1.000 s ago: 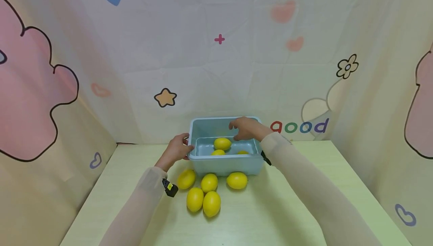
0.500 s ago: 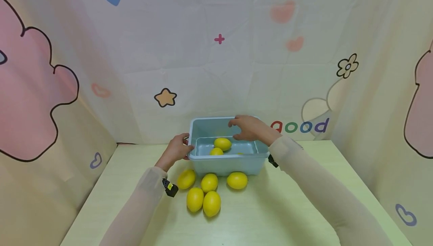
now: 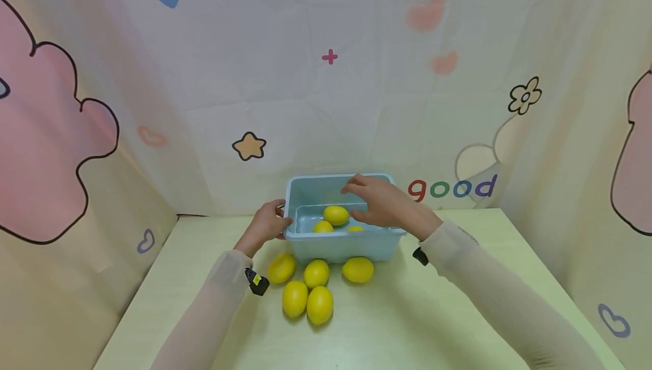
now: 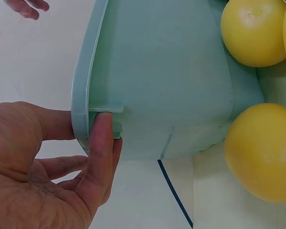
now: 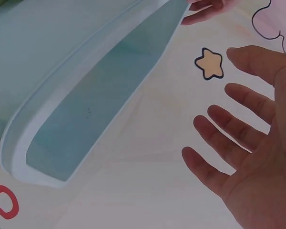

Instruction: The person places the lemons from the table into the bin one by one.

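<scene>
A light blue plastic bin (image 3: pixel 346 245) stands against the back curtain. My left hand (image 3: pixel 267 222) pinches its left rim, the thumb inside and fingers under the lip, as the left wrist view shows. Above the bin's right part hovers my right hand (image 3: pixel 389 203), its fingers spread and holding nothing; the right wrist view shows this hand (image 5: pixel 257 143) apart from the rim. Inside the bin lie a whole yellow lemon (image 3: pixel 336 215) and two more lemons partly hidden by the front wall. In front of the bin several lemons (image 3: pixel 320 305) rest on the table.
The pale table (image 3: pixel 417 325) is enclosed by printed curtains at the back (image 3: pixel 229 76) and both sides. One lemon (image 3: pixel 358 270) sits by the bin's front wall, right of the others. A black wrist camera (image 3: pixel 256 282) is strapped on the left sleeve.
My right hand has drawn back a little toward the right and nearer me, fingers still spread. The two front lemons in the bin have rolled left. My left hand stays on the rim.
</scene>
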